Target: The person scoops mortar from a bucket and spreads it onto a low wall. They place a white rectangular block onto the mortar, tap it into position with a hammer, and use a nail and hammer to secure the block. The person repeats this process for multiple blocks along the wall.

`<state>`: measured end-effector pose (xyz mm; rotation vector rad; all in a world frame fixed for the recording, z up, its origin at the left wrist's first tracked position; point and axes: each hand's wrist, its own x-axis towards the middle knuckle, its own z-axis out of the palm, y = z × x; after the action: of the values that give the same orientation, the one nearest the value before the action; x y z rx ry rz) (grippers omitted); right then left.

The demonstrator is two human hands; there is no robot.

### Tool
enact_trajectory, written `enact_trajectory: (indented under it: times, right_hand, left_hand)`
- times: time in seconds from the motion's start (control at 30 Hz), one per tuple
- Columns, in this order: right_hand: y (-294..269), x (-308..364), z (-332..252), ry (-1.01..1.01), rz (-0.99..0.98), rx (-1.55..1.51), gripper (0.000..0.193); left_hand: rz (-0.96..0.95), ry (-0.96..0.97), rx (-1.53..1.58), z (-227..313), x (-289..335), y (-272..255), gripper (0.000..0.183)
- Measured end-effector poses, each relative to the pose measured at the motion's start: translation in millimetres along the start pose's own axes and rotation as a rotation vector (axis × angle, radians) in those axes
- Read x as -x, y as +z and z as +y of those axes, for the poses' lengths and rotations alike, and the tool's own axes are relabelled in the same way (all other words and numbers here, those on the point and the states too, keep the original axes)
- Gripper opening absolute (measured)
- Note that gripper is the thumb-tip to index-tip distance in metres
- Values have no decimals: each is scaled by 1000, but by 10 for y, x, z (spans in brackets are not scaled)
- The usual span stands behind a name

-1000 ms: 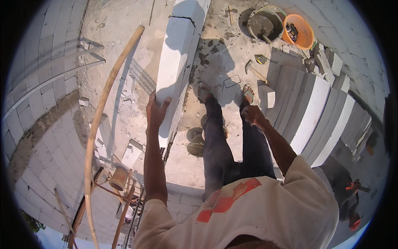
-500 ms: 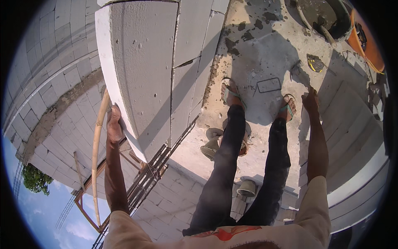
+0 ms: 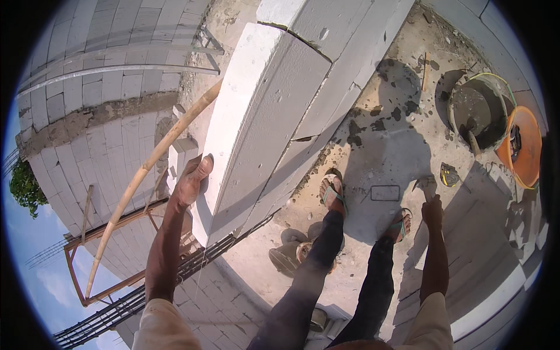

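Note:
My left hand (image 3: 193, 179) is against the outer edge of a white lightweight concrete block (image 3: 235, 146) in the top course of a wall on the left. Its thumb reaches onto the block's top; the other fingers are partly hidden. On the right, my right hand (image 3: 432, 211) is closed around the handle of a small trowel (image 3: 427, 185), whose blade points away from me above the floor. Below the trowel, a thin dark rectangular frame (image 3: 385, 193) lies on the floor between it and my left foot.
A black mortar tub (image 3: 494, 111) and an orange bucket (image 3: 525, 143) stand at the far right, near a yellow-black tape measure (image 3: 448, 175). A bamboo pole (image 3: 146, 169) leans outside the wall. Steel bars (image 3: 125, 306) run below the wall's near end.
The view has swung, so the wall now slants to the right and more of the tub and bucket shows. My left hand stays at the block's edge; the trowel shows more clearly.

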<state>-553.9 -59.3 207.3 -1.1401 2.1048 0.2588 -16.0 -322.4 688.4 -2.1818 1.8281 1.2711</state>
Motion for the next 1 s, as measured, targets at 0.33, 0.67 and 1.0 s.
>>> enact_trajectory:
  times: [0.33,0.67,1.0]
  right_hand:
    - [-2127,2291,-1137,108,-362,-941,23]
    - [-5004,2472,-3742,-629,202,-211,53]
    - [-5526,1243,-5047,-930,382,656,51]
  left_hand:
    - [-103,10,207,-204,-151,-51,95]
    - [-259,-5,303,-7,-194,-140,86]
    - [-174,60,196,-264,-313,-5,87]
